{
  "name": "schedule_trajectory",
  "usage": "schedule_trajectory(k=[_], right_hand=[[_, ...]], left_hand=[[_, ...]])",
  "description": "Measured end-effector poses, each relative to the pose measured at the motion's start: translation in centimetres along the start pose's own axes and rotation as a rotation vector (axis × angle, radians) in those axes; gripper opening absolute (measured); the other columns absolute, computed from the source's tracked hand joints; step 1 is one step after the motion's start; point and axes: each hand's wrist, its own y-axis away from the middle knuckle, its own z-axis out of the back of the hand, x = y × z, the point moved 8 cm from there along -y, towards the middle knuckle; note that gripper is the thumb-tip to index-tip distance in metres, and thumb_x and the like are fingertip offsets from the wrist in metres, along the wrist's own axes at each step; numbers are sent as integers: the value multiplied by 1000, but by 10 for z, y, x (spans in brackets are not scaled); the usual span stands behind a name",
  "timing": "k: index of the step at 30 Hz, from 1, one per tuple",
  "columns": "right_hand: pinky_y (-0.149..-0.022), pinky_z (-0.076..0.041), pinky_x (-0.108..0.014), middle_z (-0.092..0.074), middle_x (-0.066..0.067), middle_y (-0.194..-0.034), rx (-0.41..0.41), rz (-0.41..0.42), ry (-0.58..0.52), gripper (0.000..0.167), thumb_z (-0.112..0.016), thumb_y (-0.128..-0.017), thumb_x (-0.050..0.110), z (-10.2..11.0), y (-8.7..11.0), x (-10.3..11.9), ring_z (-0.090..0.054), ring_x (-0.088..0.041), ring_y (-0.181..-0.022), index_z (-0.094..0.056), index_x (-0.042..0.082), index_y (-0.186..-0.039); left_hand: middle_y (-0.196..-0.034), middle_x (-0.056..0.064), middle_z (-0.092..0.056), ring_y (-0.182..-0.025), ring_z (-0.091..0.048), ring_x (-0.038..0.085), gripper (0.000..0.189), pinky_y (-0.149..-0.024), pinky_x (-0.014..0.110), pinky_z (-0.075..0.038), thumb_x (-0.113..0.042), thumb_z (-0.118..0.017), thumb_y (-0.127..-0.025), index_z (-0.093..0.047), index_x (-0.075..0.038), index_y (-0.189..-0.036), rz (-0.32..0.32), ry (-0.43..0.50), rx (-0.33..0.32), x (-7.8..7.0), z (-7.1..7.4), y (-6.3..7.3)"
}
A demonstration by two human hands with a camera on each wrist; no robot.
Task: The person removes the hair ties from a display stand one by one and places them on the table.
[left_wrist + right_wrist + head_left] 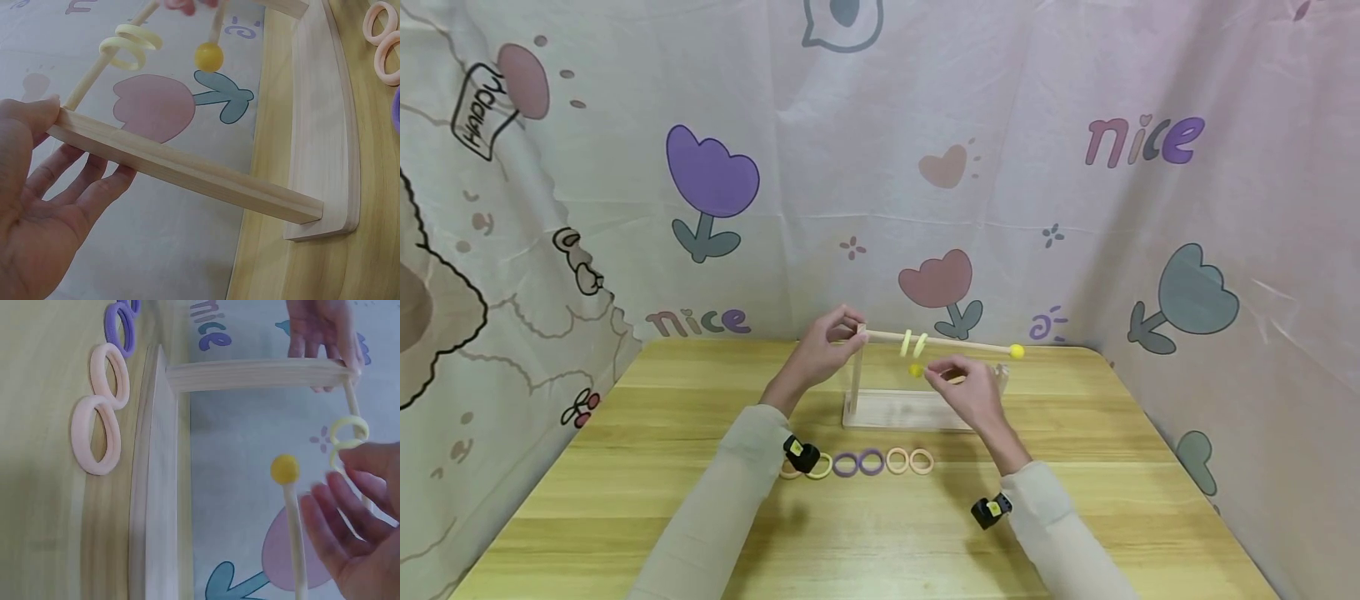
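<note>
A wooden stand [898,408] rises from the table with a post at each end. My left hand [829,346] grips the top of its left post [187,165], thumb at the rod's end and fingers on the post's other side. Two pale yellow rings [913,343] hang on the upper rod [962,342], which ends in a yellow ball [1017,352]. A second rod [295,544] carries another yellow ball [284,469]. My right hand [966,387] hovers beside that ball, below the rings, fingers slightly bent and apart with nothing between them.
In front of the stand, a row of rings lies on the wooden table [865,533]: two peach rings [921,462], two purple rings [871,462], a yellow ring [822,467] and one partly hidden by the left wrist camera. A patterned cloth [850,125] hangs behind.
</note>
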Motion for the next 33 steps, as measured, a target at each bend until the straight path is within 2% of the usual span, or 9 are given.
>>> schedule_trajectory(k=[3,8,12,19,23,27,30,33], right_hand=[[-68,-57,-16,-79,-16,-94,-90,23,-39,12,-82,-85,9,-1,-4,5,-75,-28,-81,-79,2,-95],[-64,-55,-12,-80,-16,-90,-204,72,-88,13,-85,-82,9,-6,-8,10,-76,-31,-73,-80,2,-92],[-59,-51,-7,-80,-13,-83,-299,104,-58,15,-89,-79,12,-8,-9,13,-76,-30,-66,-81,3,-88],[-57,-45,-7,-79,-11,-77,-409,130,26,17,-88,-78,18,-8,-8,18,-74,-27,-59,-81,4,-84],[-57,-44,-5,-79,-12,-76,-444,104,22,14,-87,-79,15,-2,-6,16,-74,-28,-59,-80,3,-83],[-59,-46,-3,-78,-16,-78,-442,99,-37,13,-84,-81,9,4,-3,14,-74,-32,-62,-79,-2,-87],[-62,-48,-3,-78,-20,-81,-445,111,-77,12,-82,-82,4,10,0,12,-74,-36,-65,-78,-5,-90],[-63,-50,-3,-78,-21,-83,-459,124,-80,11,-82,-83,3,17,2,10,-76,-30,-65,-78,-5,-91]], left_hand=[[-118,23,-62,-128,-62,47,18,-98,56,-56,-9,-60,-103,-58,-2,-120,-4,-6,-2,-5,0,2],[-118,24,-63,-128,-62,47,18,-98,57,-55,-9,-60,-103,-59,-3,-120,-5,-6,-5,-4,1,2],[-119,25,-63,-128,-61,48,18,-99,58,-54,-9,-61,-103,-59,-3,-120,0,-1,-3,-4,1,2],[-120,25,-63,-129,-61,47,18,-100,60,-54,-10,-61,-103,-59,-3,-120,8,-4,-6,15,-1,-7],[-121,21,-63,-130,-61,44,20,-100,58,-54,-14,-62,-103,-59,-7,-121,4,-5,-2,22,-2,-9],[-119,18,-64,-129,-62,43,19,-99,57,-55,-18,-64,-103,-60,-10,-120,-11,2,-5,24,0,-10],[-118,21,-63,-130,-61,45,18,-100,58,-54,-15,-63,-103,-60,-7,-119,-7,0,-6,11,1,-5],[-118,23,-63,-130,-60,48,18,-102,60,-53,-11,-62,-103,-59,-4,-119,3,2,-5,-1,0,0]])
